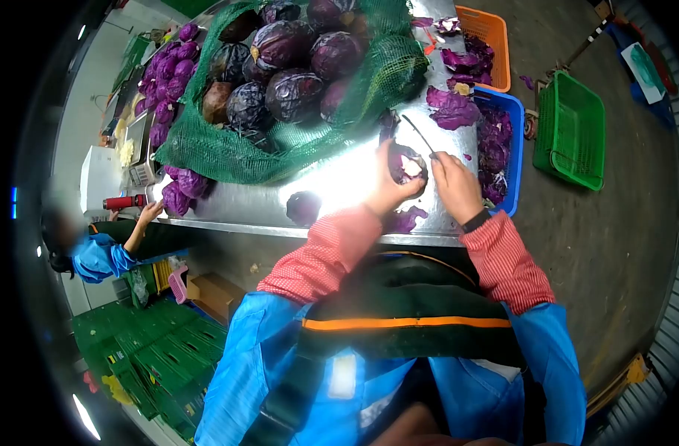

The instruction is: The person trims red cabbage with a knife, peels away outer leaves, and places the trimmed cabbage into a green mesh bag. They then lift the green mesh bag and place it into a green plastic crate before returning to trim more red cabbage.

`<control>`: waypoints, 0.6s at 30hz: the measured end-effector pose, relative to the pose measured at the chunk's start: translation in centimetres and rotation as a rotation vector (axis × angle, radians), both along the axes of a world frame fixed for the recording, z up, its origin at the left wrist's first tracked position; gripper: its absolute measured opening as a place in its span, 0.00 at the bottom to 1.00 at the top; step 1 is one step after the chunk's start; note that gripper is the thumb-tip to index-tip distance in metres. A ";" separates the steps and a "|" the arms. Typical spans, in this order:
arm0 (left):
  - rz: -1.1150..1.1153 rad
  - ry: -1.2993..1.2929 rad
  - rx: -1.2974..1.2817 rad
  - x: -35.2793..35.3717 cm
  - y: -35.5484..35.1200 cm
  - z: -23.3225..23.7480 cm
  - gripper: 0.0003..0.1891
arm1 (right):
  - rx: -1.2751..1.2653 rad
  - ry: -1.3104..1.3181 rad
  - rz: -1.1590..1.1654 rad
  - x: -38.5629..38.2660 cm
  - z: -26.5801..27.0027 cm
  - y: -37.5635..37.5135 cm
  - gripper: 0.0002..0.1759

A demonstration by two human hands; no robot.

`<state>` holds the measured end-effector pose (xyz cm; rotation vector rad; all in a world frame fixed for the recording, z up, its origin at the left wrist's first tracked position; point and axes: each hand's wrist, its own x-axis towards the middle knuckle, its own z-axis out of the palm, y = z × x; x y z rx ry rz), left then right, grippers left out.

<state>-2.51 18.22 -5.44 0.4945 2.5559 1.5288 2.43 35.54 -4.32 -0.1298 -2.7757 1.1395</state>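
The left hand (388,189) curls its fingers around a small round purple cabbage (408,165) near the steel table's (243,208) front edge. The right hand (454,186), fingers clenched, holds a thin dark knife (419,135) against it, beside a blue plastic crate (512,104).

Purple cabbage (408,165) with white cut face, centre frame. Dark purple heads in green net (228,152), upper middle. Orange crate (495,44) and blue crate (515,141) upper right, green basket (573,130) right. Red-checked sleeves (317,256), blue apron (257,372), orange stripe lower centre.
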 end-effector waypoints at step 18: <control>-0.003 -0.020 0.120 -1.4 0.6 -0.4 0.37 | -0.017 -0.117 -0.028 -2.8 -0.4 3.2 0.20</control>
